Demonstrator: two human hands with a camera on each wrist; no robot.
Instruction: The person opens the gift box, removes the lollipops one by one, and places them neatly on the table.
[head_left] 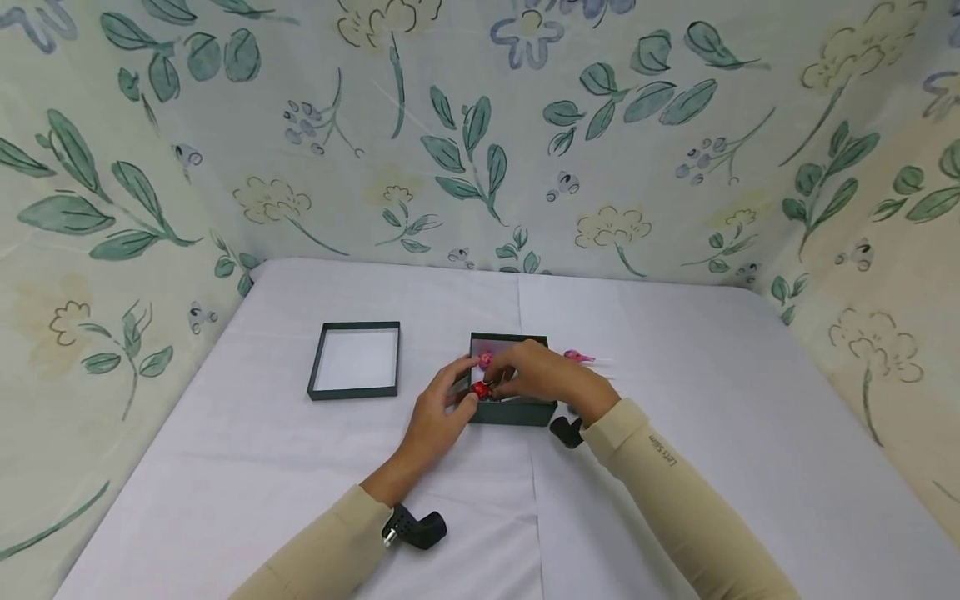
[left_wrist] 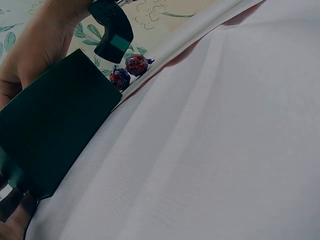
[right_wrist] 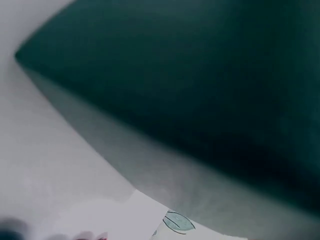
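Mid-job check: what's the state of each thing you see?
Green box: open, upright.
Shallow lid: off the box, white inside up.
Pink candy: inside the box, far left.
Red candy: inside the box, near left.
Pink lollipop: lying outside, right of the box.
Two blue-and-red candies: wrapped, outside the box, side by side.
Left hand: touching the box's left side.
Right hand: fingers curled by the red candy; grip unclear.

"How's the left hand (head_left: 431,421)?"
"Thumb and fingers (head_left: 452,372) spread apart, arm (head_left: 322,537) reaching forward."
"And the right hand (head_left: 542,372)?"
"Fingers curled down beside the thumb, right arm (head_left: 678,492) slanting inward."
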